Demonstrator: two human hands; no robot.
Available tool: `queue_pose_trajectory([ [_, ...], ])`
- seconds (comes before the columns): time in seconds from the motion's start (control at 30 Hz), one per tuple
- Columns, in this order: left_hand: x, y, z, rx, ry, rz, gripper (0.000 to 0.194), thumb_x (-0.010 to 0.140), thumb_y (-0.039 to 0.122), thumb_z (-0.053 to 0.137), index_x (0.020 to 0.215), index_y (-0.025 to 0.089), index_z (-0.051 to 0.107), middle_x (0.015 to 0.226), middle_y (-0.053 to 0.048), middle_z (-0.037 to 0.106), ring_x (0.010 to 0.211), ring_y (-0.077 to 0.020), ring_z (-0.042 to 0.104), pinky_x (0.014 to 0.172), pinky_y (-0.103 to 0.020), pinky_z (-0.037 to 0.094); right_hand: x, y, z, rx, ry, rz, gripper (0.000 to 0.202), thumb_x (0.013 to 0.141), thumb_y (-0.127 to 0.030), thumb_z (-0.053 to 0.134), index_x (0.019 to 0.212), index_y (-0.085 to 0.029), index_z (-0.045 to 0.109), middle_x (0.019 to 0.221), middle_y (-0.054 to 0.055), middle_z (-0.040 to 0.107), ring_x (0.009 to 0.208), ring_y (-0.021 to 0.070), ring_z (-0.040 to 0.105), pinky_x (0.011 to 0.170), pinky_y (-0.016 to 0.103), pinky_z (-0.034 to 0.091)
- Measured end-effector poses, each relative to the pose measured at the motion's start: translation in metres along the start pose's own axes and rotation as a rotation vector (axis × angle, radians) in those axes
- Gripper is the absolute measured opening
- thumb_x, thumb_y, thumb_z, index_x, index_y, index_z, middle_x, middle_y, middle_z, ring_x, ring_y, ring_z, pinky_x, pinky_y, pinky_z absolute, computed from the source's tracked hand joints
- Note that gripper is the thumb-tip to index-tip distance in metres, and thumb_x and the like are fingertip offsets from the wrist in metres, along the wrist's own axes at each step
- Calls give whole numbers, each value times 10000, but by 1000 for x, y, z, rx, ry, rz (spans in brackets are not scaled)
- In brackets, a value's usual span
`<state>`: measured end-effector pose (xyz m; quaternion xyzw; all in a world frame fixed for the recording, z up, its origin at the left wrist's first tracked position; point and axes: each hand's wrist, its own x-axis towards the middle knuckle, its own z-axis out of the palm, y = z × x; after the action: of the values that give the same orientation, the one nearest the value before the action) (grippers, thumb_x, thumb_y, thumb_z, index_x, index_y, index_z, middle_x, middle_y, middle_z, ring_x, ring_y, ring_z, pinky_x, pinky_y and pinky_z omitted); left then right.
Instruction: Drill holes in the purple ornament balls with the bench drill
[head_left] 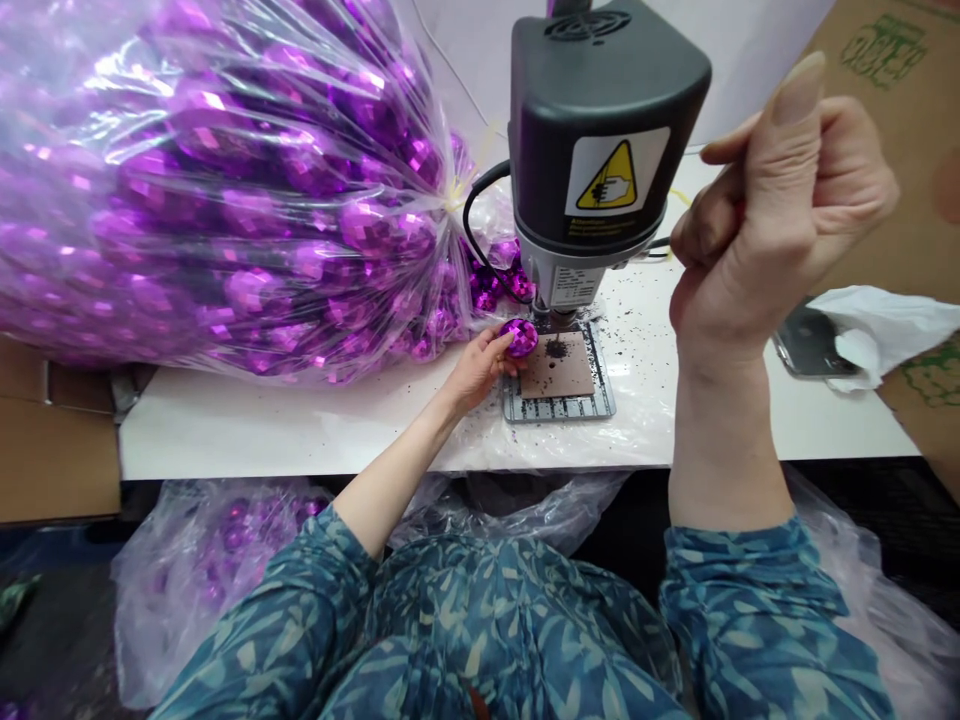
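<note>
A shiny purple faceted ball [519, 338] is pinched in the fingertips of my left hand [480, 365], at the left edge of a square wooden board [559, 378]. The board lies on the slotted metal base [604, 402] of a small bench drill press [600, 90]. Dark shavings are heaped around the drill bit, close to the ball. Raised at the right of the machine, my right hand [780, 200] is closed around the drill press handle, which is mostly hidden; a bit of red shows between the fingers.
A large clear bag [247, 200] of purple balls fills the left of the white table [285, 425], with loose balls beside its tied neck. A phone [810, 340] and white tissue [892, 325] lie at right, near a cardboard box [900, 150]. Another bag [217, 570] hangs below.
</note>
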<state>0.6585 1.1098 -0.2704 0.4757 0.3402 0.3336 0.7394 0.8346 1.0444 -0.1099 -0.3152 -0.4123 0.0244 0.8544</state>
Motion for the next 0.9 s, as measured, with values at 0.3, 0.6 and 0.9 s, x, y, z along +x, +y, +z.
queue_pose_trajectory([
  [0.3,12,-20,6,109,11,33,418,835,303,834,1178,128,673,904,-34,747,539,-72,611,456,-190,428,-1,-2,2,-77,7,15,466,693,-614,663,602,-178,523,424,-83,294,340,37,308,364,248,101],
  [0.6,17,-28,13,171,40,59,364,814,281,842,1136,181,703,1126,-61,775,579,-65,602,470,-180,434,-2,-4,3,-52,8,34,450,656,-590,681,599,-168,537,411,-86,330,337,41,336,366,241,116],
  [0.9,18,-35,14,171,50,151,329,796,202,842,1092,178,700,1163,-85,770,974,-171,724,778,-238,578,0,-3,3,-13,15,19,424,667,-550,686,598,-169,513,406,-89,339,321,44,336,356,259,96],
])
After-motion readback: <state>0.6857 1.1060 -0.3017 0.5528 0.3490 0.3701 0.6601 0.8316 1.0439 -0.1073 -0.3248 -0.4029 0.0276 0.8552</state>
